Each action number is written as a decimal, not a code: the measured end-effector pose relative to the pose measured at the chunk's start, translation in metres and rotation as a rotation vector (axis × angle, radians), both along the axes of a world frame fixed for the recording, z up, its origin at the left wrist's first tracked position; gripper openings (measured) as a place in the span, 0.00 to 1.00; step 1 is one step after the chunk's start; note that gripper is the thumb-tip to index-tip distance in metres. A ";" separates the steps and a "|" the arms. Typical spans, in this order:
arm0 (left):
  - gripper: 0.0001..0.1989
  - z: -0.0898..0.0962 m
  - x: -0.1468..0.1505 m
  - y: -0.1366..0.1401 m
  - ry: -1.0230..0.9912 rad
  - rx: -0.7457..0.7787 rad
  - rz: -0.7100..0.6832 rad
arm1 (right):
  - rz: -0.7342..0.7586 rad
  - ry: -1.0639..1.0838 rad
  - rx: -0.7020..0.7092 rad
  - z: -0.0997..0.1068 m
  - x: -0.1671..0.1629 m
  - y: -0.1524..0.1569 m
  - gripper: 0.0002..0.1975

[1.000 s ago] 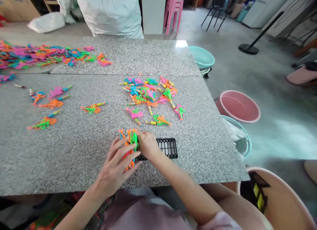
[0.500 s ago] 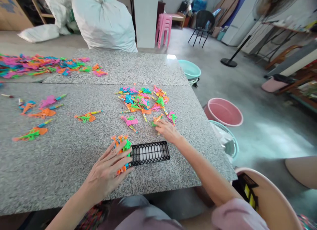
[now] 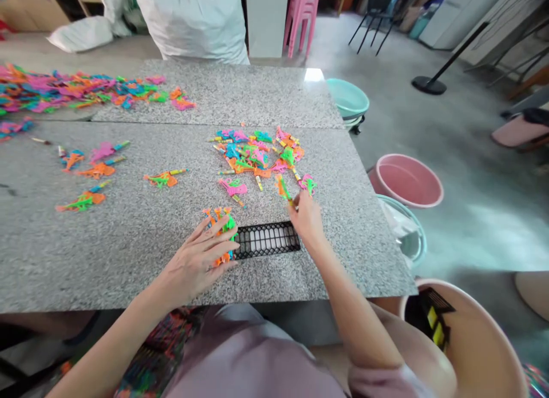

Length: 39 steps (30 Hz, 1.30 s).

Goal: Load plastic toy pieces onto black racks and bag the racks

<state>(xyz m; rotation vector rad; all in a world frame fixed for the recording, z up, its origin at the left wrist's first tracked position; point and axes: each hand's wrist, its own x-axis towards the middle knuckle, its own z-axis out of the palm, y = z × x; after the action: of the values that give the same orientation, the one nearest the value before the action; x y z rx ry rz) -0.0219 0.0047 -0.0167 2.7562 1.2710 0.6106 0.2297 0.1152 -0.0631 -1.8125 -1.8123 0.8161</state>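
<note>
Most of your black rack [image 3: 268, 239] is bare. Your spread left hand [image 3: 195, 263] covers loaded toys [image 3: 231, 222]; your right hand [image 3: 306, 219] pinches another toy [image 3: 283, 187].

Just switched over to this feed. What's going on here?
A person is working at a speckled table with both hands. The left hand is spread over colorful plastic pieces at the left end of a black rack. The right hand grips an orange and green piece by its yellowish end, just beyond the rack's right end. A loose cluster of similar pieces lies beyond the rack, and a bigger heap lies at the table's far left.
</note>
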 end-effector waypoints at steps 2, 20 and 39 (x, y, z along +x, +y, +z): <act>0.08 0.002 -0.001 0.000 0.002 -0.021 0.002 | 0.065 0.336 -0.115 -0.007 -0.010 -0.036 0.12; 0.25 -0.005 0.014 -0.004 -0.086 -0.036 0.185 | 0.555 -0.228 -0.022 -0.003 -0.079 -0.091 0.08; 0.14 -0.008 0.009 -0.006 -0.036 -0.040 0.083 | 0.587 0.192 0.099 -0.002 -0.036 -0.074 0.17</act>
<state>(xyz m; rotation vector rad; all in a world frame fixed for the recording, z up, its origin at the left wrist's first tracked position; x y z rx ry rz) -0.0132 -0.0009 -0.0249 2.6600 1.3799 0.6307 0.1937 0.0409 -0.0652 -1.0958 -2.2314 1.0396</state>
